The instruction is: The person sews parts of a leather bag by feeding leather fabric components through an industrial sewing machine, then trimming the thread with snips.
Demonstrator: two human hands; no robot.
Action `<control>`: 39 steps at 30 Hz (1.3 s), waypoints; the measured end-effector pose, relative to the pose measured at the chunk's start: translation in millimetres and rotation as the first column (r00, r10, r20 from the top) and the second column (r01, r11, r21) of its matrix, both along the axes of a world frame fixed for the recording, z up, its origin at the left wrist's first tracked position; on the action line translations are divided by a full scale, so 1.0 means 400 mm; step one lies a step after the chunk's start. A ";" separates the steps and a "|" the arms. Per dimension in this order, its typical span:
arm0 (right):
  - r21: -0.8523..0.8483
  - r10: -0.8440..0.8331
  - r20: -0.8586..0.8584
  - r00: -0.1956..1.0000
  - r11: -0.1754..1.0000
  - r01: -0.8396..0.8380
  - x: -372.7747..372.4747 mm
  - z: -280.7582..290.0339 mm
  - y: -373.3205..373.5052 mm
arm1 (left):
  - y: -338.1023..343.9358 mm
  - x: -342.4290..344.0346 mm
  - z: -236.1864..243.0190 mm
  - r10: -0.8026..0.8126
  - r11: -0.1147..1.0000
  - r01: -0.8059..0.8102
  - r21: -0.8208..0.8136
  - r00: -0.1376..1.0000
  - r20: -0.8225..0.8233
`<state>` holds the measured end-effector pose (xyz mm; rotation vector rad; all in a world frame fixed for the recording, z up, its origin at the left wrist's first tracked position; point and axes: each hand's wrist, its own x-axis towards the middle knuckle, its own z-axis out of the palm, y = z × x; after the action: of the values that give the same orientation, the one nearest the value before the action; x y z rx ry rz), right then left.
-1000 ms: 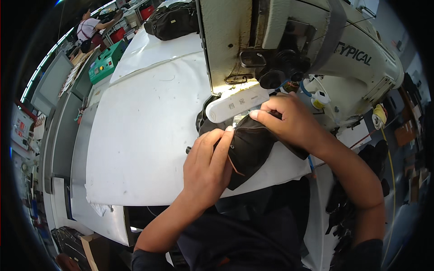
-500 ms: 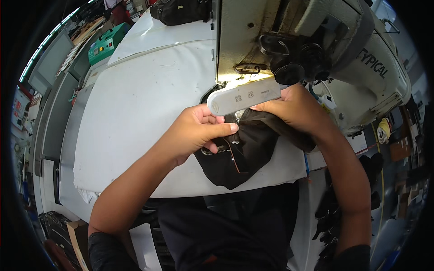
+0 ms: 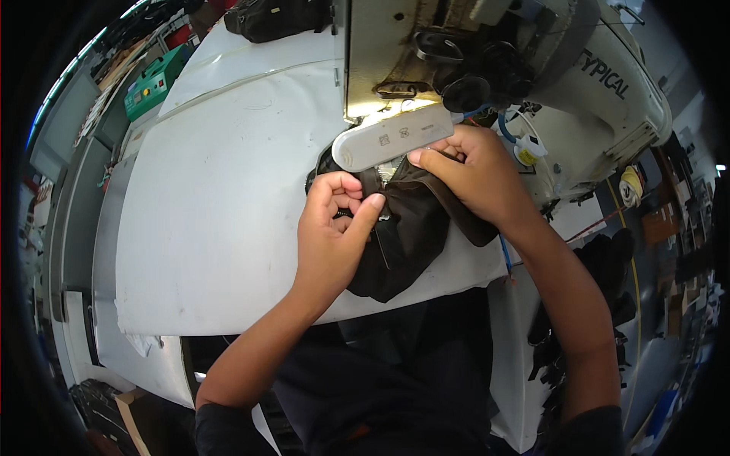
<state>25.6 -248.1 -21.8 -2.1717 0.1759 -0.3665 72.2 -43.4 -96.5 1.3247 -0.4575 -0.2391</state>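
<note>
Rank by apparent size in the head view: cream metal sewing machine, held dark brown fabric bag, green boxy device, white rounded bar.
1. Sewing machine
2. Fabric bag
3. White bar
4. Green device; being farther back makes it look smaller.

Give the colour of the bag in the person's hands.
Dark brown, nearly black; the bag shows best in the head view.

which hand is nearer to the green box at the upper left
Left. The left hand is below and right of the green box in the picture; the right hand is farther right, holding the dark bag.
</note>
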 end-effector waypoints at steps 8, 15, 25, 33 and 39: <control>0.118 0.027 -0.097 0.995 0.993 -0.015 0.014 0.005 -0.009 | 0.009 0.034 0.034 -0.092 0.992 0.106 0.062 0.978 -0.186; 0.090 0.005 0.003 1.000 0.996 -0.005 0.030 -0.044 -0.021 | -0.015 0.034 0.004 -0.060 0.998 0.061 0.015 0.997 -0.041; 0.468 0.143 0.038 0.989 0.872 -0.144 -0.004 -0.013 0.004 | -0.029 0.025 -0.059 -0.015 0.997 0.025 -0.069 0.990 0.141; -0.042 0.011 0.010 1.000 0.999 -0.011 -0.053 -0.014 0.000 | -0.027 0.029 -0.056 -0.014 0.999 0.019 -0.029 0.986 0.165; -0.099 0.079 -0.250 0.965 0.989 -0.107 -0.118 -0.010 -0.048 | -0.023 0.030 -0.056 -0.052 0.995 0.060 -0.083 0.994 0.097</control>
<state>-21.4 -267.2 -25.9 -2.3238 0.1938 -0.0526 84.2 -52.7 -118.8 1.2442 -0.5796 -0.2015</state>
